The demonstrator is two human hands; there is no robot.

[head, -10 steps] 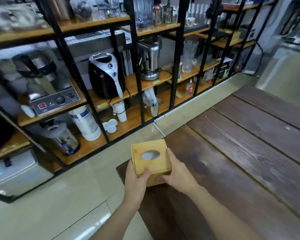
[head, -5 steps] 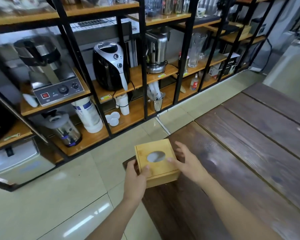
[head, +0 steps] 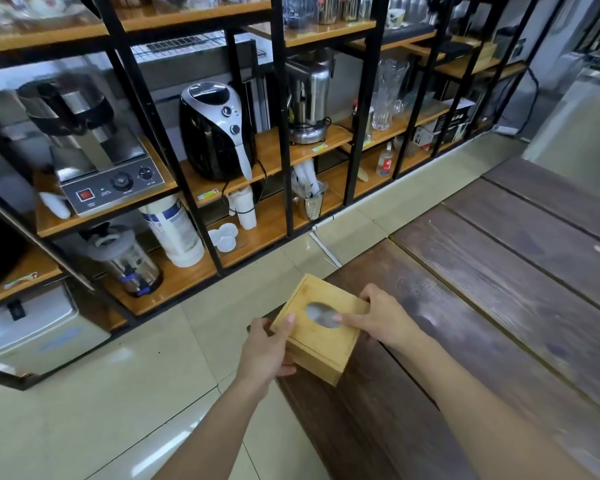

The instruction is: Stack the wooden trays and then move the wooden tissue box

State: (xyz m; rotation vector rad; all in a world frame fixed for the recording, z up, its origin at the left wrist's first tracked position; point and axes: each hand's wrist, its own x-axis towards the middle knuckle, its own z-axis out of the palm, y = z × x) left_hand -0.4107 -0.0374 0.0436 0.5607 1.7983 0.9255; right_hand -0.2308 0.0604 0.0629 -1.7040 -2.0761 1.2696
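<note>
At the near-left corner of the dark plank table (head: 499, 306), the wooden tissue box (head: 321, 336) sits w/ its oval opening facing up, turned at an angle to the table edge, its left part reaching out past that edge over the tiled floor (head: 118, 393). Whether the box's base is fully down on the planks or slightly lifted: can't tell. Left hand (head: 265, 351) grips the box's near-left side, thumb laid on the top face, fingers wrapped under/around the near wall. Right hand (head: 378, 318) clasps the far-right side, thumb on top just beside the oval hole, fingers curled over the far-right edge. Both forearms come in from the near edge of the view.

Far side, across the floor: black metal shelving w/ wooden boards (head: 291, 147). On it, left to right: steel appliance w/ knobs & red switch (head: 108, 181), black-silver air fryer (head: 212, 129), steel blender-type machine (head: 309, 98), clear glass vase (head: 387, 91). Lower board: white cylinder container (head: 174, 230), stack of small white dishes (head: 224, 235).
</note>
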